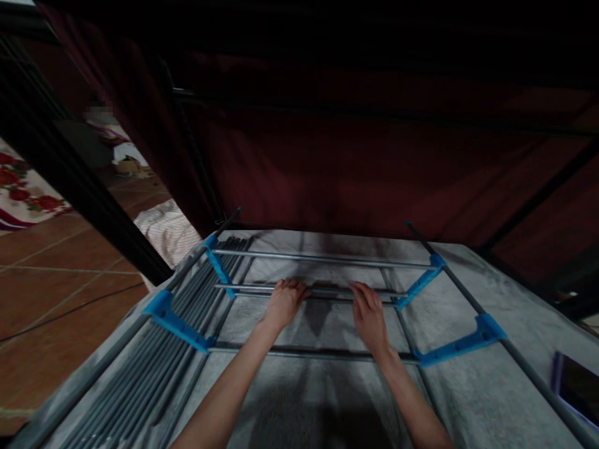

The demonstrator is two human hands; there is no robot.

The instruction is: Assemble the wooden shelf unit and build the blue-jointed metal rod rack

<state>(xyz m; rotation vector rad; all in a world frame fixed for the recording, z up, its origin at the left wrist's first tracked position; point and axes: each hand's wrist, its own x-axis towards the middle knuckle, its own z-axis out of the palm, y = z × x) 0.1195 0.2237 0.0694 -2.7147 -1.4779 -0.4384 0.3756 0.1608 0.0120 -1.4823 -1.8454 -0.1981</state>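
A frame of grey metal tubes joined by blue plastic brackets lies on the grey cloth. My left hand (286,301) has its fingers wrapped round a thin grey tube (330,290) in the middle of the frame. On the right part of that tube rests my right hand (369,307), its fingers close together and bent over it. The tube runs beside a crossbar between the far left bracket (219,268) and the far right bracket (418,285). Nearer to me, another crossbar (322,354) joins the near left bracket (180,325) and near right bracket (461,346).
Several loose grey tubes (154,362) lie side by side at the left. A dark phone-like device (578,386) sits at the right edge. Dark red curtains (327,168) hang behind the cloth-covered surface (505,399). Tiled floor (60,268) and striped cloth (168,231) show at the left.
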